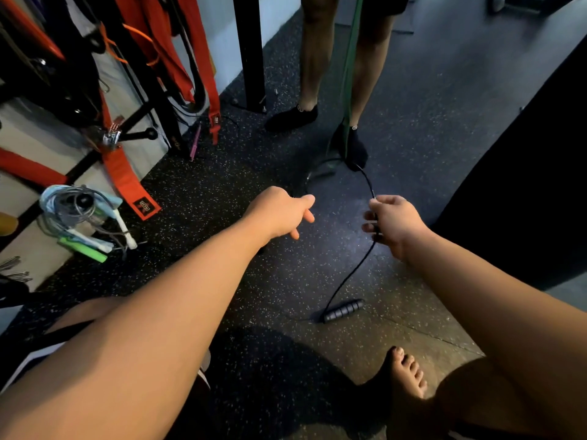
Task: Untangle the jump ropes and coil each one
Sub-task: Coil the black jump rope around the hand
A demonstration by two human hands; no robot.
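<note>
1. On the floor [413, 122], the job looks barely under way: nothing in view is plainly coiled.
2. At 12 o'clock, another person's legs [313, 58] stand just beyond the far loop of your rope.
3. At 9 o'clock, against the wall, lies a bundle [79, 214] of pale ropes with white and green handles. You can't tell from here whether it is sorted or knotted, so count it as work probably left.
4. Your black rope [352, 274] runs as one open line. It rises from 6 o'clock through your right hand, arcs over at 12 o'clock and comes back towards your left. No knot shows, so this one seems freed, but coiling is not yet begun. Its second handle is out of sight.
5. Your right hand [397, 223], at 3 o'clock, is on an outstretched arm with its back turned up. Its fingers are curled round the rope.
6. Your left hand [279, 211], at 9 o'clock and well apart from the right, has its fingers loosely curled and pointing down. The rope reaches its thumb, but whether it grips there cannot be told.
7. One ribbed handle [344, 309] lies on the floor at 6 o'clock, untouched.
</note>
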